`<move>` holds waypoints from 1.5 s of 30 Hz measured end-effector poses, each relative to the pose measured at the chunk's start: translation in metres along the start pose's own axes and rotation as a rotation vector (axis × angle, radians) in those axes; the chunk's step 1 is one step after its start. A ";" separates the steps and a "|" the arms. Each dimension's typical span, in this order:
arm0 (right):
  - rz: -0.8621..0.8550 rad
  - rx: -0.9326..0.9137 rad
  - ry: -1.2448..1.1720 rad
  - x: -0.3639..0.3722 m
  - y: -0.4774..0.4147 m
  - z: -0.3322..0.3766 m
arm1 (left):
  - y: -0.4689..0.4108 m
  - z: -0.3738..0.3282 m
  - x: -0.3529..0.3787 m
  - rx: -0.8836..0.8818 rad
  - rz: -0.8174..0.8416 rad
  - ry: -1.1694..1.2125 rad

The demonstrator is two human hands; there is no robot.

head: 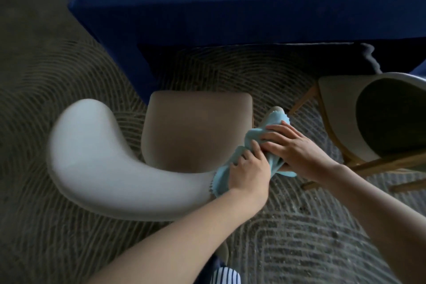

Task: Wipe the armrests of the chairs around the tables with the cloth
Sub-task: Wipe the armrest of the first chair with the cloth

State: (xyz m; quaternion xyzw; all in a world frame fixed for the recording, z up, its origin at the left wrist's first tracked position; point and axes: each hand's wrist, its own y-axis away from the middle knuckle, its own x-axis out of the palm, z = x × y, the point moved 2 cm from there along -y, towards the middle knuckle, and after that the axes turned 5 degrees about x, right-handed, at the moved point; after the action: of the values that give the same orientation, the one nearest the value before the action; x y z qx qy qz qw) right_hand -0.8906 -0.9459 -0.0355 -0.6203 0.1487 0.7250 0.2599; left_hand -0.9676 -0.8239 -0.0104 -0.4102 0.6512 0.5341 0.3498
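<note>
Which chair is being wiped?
The middle chair with the tan seat: left hand and right hand grip the blue cloth against it. The wooden-legged chair at right is untouched.

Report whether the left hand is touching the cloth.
Touching. The head view shows the left hand with its fingers curled into the light blue cloth, gripping a bunch of it, with no gap between them.

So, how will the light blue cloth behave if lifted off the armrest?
Probably floppy: the cloth bunches and drapes over the armrest. Likely light, as its zigzag edge looks thin. It may slip on the smooth armrest.
</note>
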 end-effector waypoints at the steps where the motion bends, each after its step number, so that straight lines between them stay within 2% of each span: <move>1: 0.018 0.026 -0.036 -0.001 -0.001 -0.005 | -0.006 -0.004 -0.001 -0.007 0.013 0.019; 6: 0.075 0.177 -0.168 -0.006 -0.011 -0.025 | -0.037 -0.019 -0.010 -0.051 0.068 0.113; 9: 0.217 0.300 -0.267 -0.004 -0.017 -0.034 | -0.047 -0.023 -0.013 -0.066 0.087 0.139; 12: 0.329 0.396 -0.259 0.006 -0.021 -0.048 | -0.057 -0.025 -0.014 -0.073 0.091 0.169; 15: 0.396 0.402 -0.202 0.012 -0.026 -0.054 | -0.065 -0.028 -0.015 -0.108 0.091 0.201; 22: 0.314 0.357 -0.132 0.036 -0.023 -0.053 | -0.055 -0.026 -0.013 -0.134 0.049 0.219; 26: 0.204 0.357 -0.121 0.019 -0.016 -0.027 | -0.040 -0.023 -0.009 -0.108 0.038 0.117; 31: 0.228 0.451 -0.073 -0.009 -0.008 0.017 | -0.017 -0.012 -0.002 -0.100 -0.016 0.049; 41: 0.150 0.508 -0.028 -0.018 0.004 0.093 | 0.044 0.020 0.015 -0.007 -0.239 -0.171; 45: 0.081 0.482 0.081 -0.009 0.008 0.121 | 0.069 0.038 0.019 0.085 -0.365 -0.257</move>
State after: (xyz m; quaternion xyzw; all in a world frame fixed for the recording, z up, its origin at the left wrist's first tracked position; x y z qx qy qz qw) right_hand -0.9940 -0.8893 -0.0050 -0.5622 0.3525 0.6530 0.3649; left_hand -1.0372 -0.7827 -0.0064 -0.4347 0.5380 0.4822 0.5377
